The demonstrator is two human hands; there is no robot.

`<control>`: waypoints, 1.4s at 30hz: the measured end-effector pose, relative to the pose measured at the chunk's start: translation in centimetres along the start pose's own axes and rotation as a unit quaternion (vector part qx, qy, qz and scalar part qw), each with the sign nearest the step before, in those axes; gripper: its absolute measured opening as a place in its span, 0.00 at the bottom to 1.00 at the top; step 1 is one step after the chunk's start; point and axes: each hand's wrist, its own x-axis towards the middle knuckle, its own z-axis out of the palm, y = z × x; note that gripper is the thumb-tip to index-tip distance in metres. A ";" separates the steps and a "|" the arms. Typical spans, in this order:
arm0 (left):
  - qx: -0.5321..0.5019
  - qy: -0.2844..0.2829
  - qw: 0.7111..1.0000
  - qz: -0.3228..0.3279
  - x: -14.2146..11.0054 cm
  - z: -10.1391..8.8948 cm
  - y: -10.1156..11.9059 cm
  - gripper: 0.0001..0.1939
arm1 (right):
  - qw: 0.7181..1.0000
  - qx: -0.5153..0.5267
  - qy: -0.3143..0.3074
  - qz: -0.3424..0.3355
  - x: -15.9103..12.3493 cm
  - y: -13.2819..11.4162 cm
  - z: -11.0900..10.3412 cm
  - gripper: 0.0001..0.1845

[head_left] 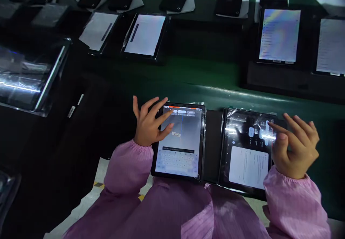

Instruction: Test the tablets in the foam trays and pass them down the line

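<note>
Two lit tablets lie side by side at the near edge of the bench. Over the upper left of the left tablet [185,135] is my left hand [151,124], fingers spread, its index fingertip at the top of the screen. That screen has a keyboard along its lower part and a dark bar above it. My right hand [296,145] is at the right side of the right tablet [226,160], index finger stretched to the screen's upper right, the other fingers apart. This screen is dark with a white panel and small light buttons, and it reflects ceiling lights. Neither hand grips anything.
Further back lie more lit tablets [145,34] [280,34], with several dark devices [175,0] on white sheets behind them. A large film-wrapped screen [29,74] is at left. Small white labels [71,111] lie on the dark surface. The green bench edge [215,90] runs across the middle.
</note>
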 end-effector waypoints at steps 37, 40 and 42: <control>-0.062 -0.031 0.998 -0.011 1.0 1.5 -0.2 0.11 | 0.992 -0.121 -0.033 -0.007 -2.1 1.5 1.1 0.18; -0.144 -0.050 0.987 -0.041 2.4 0.9 -0.4 0.10 | 0.994 -0.109 0.004 -0.028 -2.2 1.9 1.5 0.19; -0.301 -0.036 0.942 -0.144 4.0 0.9 -1.1 0.05 | 0.994 -0.105 0.001 -0.034 -2.2 2.1 1.7 0.15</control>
